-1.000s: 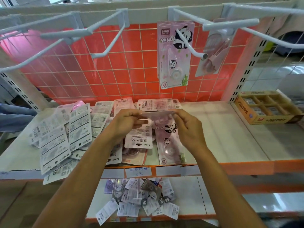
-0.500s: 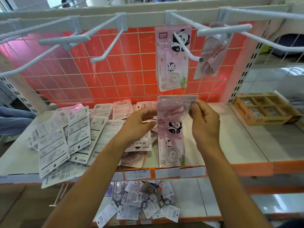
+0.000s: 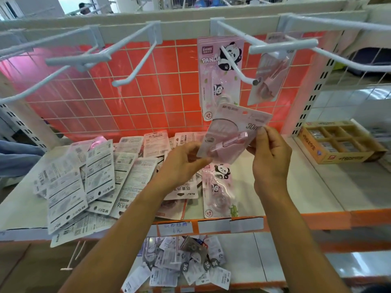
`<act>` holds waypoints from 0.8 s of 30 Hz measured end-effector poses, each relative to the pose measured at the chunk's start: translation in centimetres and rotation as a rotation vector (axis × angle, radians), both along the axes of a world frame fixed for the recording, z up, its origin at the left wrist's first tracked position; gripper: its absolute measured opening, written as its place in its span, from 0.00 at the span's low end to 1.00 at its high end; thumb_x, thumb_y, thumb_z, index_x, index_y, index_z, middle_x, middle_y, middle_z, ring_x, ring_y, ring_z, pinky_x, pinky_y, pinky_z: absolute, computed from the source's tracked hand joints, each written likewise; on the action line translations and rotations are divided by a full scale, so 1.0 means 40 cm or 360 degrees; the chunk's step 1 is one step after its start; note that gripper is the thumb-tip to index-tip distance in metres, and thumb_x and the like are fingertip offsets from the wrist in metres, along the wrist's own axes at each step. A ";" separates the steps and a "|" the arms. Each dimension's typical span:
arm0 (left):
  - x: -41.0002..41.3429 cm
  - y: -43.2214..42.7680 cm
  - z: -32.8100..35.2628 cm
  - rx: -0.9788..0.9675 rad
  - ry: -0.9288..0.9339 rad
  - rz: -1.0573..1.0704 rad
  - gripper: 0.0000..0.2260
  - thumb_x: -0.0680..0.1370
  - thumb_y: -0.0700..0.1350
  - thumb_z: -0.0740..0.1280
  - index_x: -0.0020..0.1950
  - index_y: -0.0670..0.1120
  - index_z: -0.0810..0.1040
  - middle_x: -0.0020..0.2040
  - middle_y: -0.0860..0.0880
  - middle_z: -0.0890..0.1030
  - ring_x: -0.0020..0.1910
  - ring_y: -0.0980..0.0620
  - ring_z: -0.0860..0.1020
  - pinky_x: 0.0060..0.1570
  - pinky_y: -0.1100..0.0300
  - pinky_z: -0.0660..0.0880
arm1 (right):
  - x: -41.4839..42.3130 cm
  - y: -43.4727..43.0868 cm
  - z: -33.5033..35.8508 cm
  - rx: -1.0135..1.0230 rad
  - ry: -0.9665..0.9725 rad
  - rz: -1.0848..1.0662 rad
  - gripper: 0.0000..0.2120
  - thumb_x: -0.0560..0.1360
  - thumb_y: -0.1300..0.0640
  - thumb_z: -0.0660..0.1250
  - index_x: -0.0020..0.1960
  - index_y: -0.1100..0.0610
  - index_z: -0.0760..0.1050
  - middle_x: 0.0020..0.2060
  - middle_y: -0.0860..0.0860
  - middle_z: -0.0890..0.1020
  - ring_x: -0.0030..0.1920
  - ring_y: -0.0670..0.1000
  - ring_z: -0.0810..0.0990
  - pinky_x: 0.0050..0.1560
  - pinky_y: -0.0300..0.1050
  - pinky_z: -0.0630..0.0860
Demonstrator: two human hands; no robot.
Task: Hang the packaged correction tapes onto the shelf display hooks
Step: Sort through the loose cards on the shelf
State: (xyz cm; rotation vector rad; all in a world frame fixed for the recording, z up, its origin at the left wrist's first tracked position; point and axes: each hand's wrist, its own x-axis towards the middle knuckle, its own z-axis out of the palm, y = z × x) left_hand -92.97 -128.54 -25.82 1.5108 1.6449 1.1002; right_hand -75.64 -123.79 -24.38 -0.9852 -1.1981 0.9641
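Both grips on one pink tape pack [image 3: 232,132], held tilted in the air, front facing me. Left grip [image 3: 182,163] pinches its bottom-left corner w/ thumb & fingers curled round it; right grip [image 3: 268,157] pinches the right edge by the "30m" print. Just above the pack, its top edge overlapping them in view, panda packs [image 3: 220,66] hang on a white hook [image 3: 254,82]. Up & right of my right grip another pink pack [image 3: 268,81] hangs. Below both grips, on the shelf [image 3: 313,187], a lone panda pack [image 3: 218,187] lies face up. Left of my left grip a heap of packs [image 3: 84,176] lies mostly back side up. Well right of my right grip sits a cardboard box [image 3: 338,144] w/ compartments. Under my arms, the lower shelf [image 3: 275,261] carries a smaller pile [image 3: 179,269] of packs
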 end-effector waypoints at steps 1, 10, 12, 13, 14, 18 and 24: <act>0.004 -0.003 0.001 -0.0002 0.0017 -0.0043 0.09 0.75 0.45 0.72 0.55 0.52 0.79 0.50 0.56 0.83 0.48 0.60 0.82 0.52 0.61 0.78 | 0.003 0.002 0.002 -0.0006 -0.0016 -0.0028 0.11 0.81 0.54 0.58 0.49 0.52 0.79 0.42 0.49 0.83 0.45 0.50 0.81 0.49 0.55 0.81; 0.071 0.007 0.006 0.0026 -0.0048 -0.0272 0.12 0.75 0.42 0.72 0.58 0.48 0.80 0.51 0.50 0.85 0.48 0.53 0.84 0.54 0.52 0.80 | 0.046 0.013 0.035 -0.0019 0.0013 -0.0189 0.11 0.79 0.52 0.60 0.41 0.43 0.78 0.38 0.42 0.81 0.45 0.49 0.79 0.52 0.58 0.79; 0.089 0.011 0.009 0.0022 -0.0089 -0.0299 0.12 0.74 0.40 0.73 0.57 0.49 0.80 0.50 0.48 0.85 0.46 0.51 0.84 0.52 0.52 0.80 | 0.060 0.012 0.042 -0.0014 0.0018 -0.0211 0.11 0.80 0.53 0.61 0.42 0.43 0.77 0.39 0.41 0.81 0.45 0.47 0.79 0.52 0.56 0.79; 0.097 0.013 0.009 0.0018 -0.0099 -0.0311 0.13 0.74 0.39 0.73 0.57 0.48 0.80 0.49 0.48 0.85 0.46 0.50 0.84 0.51 0.52 0.81 | 0.068 0.012 0.045 0.0006 0.0003 -0.0226 0.11 0.80 0.53 0.61 0.42 0.43 0.77 0.39 0.41 0.81 0.45 0.47 0.79 0.52 0.56 0.79; 0.105 0.015 0.008 0.0019 -0.0099 -0.0321 0.14 0.73 0.38 0.73 0.58 0.46 0.80 0.50 0.48 0.85 0.47 0.51 0.84 0.51 0.52 0.81 | 0.077 0.010 0.048 0.0033 -0.0013 -0.0238 0.11 0.80 0.53 0.61 0.42 0.43 0.77 0.39 0.41 0.81 0.45 0.47 0.79 0.51 0.55 0.79; 0.140 0.022 0.009 0.0061 -0.0089 -0.0377 0.17 0.73 0.34 0.72 0.59 0.46 0.80 0.51 0.50 0.84 0.49 0.55 0.83 0.53 0.57 0.79 | 0.113 0.002 0.068 0.0074 0.0080 -0.0211 0.11 0.80 0.56 0.61 0.42 0.46 0.78 0.34 0.38 0.81 0.39 0.39 0.79 0.42 0.39 0.77; 0.203 0.021 0.023 0.0187 -0.0088 -0.0409 0.15 0.73 0.32 0.70 0.56 0.48 0.81 0.50 0.50 0.85 0.49 0.56 0.83 0.52 0.60 0.79 | 0.162 -0.014 0.103 0.0125 0.0170 -0.0206 0.10 0.81 0.55 0.59 0.43 0.52 0.76 0.40 0.46 0.80 0.41 0.42 0.79 0.40 0.35 0.76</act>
